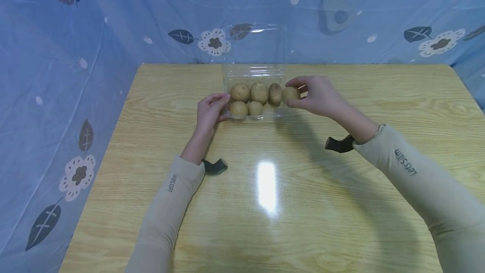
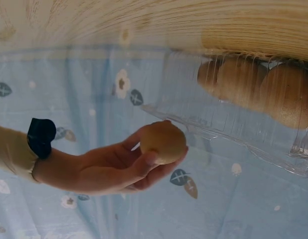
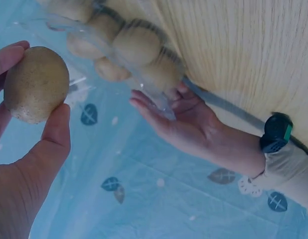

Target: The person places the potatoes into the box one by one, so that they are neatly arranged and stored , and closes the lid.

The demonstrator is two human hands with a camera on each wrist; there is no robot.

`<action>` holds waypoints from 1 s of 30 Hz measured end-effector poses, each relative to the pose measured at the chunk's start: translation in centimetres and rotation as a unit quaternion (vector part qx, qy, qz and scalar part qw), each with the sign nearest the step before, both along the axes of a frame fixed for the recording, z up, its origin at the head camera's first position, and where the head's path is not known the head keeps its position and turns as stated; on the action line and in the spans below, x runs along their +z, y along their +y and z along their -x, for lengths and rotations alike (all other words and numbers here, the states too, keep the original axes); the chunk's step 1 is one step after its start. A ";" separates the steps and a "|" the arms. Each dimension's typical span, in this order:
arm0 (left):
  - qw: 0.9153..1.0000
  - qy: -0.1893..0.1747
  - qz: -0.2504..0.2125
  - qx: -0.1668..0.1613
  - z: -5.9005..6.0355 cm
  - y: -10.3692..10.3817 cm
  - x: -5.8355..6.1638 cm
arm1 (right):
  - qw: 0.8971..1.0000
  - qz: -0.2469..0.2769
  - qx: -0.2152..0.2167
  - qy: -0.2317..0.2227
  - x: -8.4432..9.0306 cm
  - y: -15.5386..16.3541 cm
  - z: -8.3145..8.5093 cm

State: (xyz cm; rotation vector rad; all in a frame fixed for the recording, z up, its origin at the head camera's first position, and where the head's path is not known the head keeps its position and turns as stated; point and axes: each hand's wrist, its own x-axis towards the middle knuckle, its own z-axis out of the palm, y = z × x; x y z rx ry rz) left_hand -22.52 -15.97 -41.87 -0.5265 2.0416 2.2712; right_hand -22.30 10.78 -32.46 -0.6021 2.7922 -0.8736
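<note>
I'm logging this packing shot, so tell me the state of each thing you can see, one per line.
Clear plastic box: lid open and upright, standing on the table.
Potatoes in the box: five, resting inside in two rows.
Sixth potato: pinched in the fingers, held at the box's right end.
Right hand: holds the sixth potato.
Left hand: fingers straight, touching the box's left end.
Wooden table: bears the box.

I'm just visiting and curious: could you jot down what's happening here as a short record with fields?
Surface: wooden table
Container: clear plastic box, lid up
Inside the box: five potatoes
Right hand: holds a sixth potato at the box's right end
Left hand: fingers straight against the box's left side
Backdrop: blue cloth with leaves and flowers
</note>
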 end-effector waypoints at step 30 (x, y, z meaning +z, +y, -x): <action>1.000 0.013 -0.009 -0.005 0.0 -0.1 -0.1 | 0.993 -0.097 0.062 -0.010 -3.0 -4.6 1.9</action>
